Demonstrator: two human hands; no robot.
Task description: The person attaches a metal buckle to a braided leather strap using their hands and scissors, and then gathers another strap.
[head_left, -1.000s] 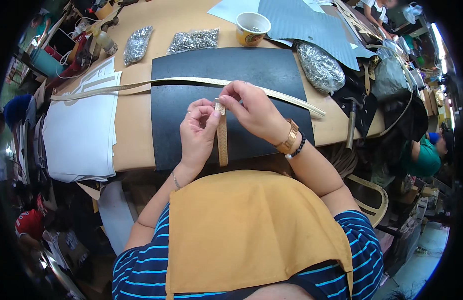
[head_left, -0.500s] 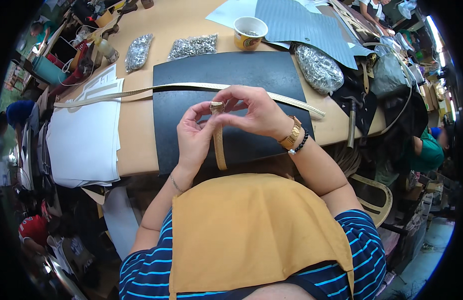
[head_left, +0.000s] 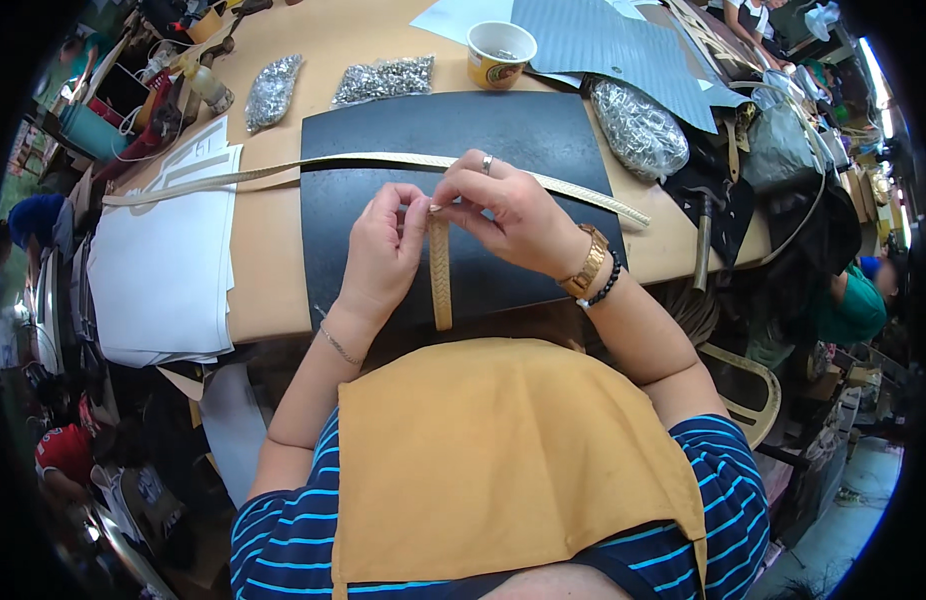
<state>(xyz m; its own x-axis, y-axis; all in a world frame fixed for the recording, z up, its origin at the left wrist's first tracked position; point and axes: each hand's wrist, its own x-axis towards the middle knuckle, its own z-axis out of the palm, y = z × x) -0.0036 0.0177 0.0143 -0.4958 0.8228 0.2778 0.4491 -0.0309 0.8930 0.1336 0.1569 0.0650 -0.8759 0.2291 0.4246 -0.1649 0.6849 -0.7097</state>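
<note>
Over the black mat [head_left: 543, 130], my left hand [head_left: 381, 250] and my right hand [head_left: 513, 215] meet fingertip to fingertip. Both are pinched closed at the top end of a short tan braided strap [head_left: 441, 280], which hangs down toward the table's front edge. A small light bit shows between the fingertips; what it is, I cannot make out. Behind my hands a long pale braided strap [head_left: 353, 157] lies across the mat, its left part resting on white paper sheets [head_left: 163, 275]. My right fingers hide a stretch of it.
Two clear bags of small metal pieces [head_left: 383, 80] [head_left: 274, 92] and a yellow-white cup [head_left: 501, 55] stand behind the mat. To the right lie a larger bag of metal parts [head_left: 638, 130], a hammer [head_left: 704, 235] and grey corrugated sheet [head_left: 613, 60]. Other people are around the edges.
My fingers have shifted at the strap's top end, from spread around it to a tight fingertip pinch. The strap has turned so its braided face shows. The view has moved slightly.
</note>
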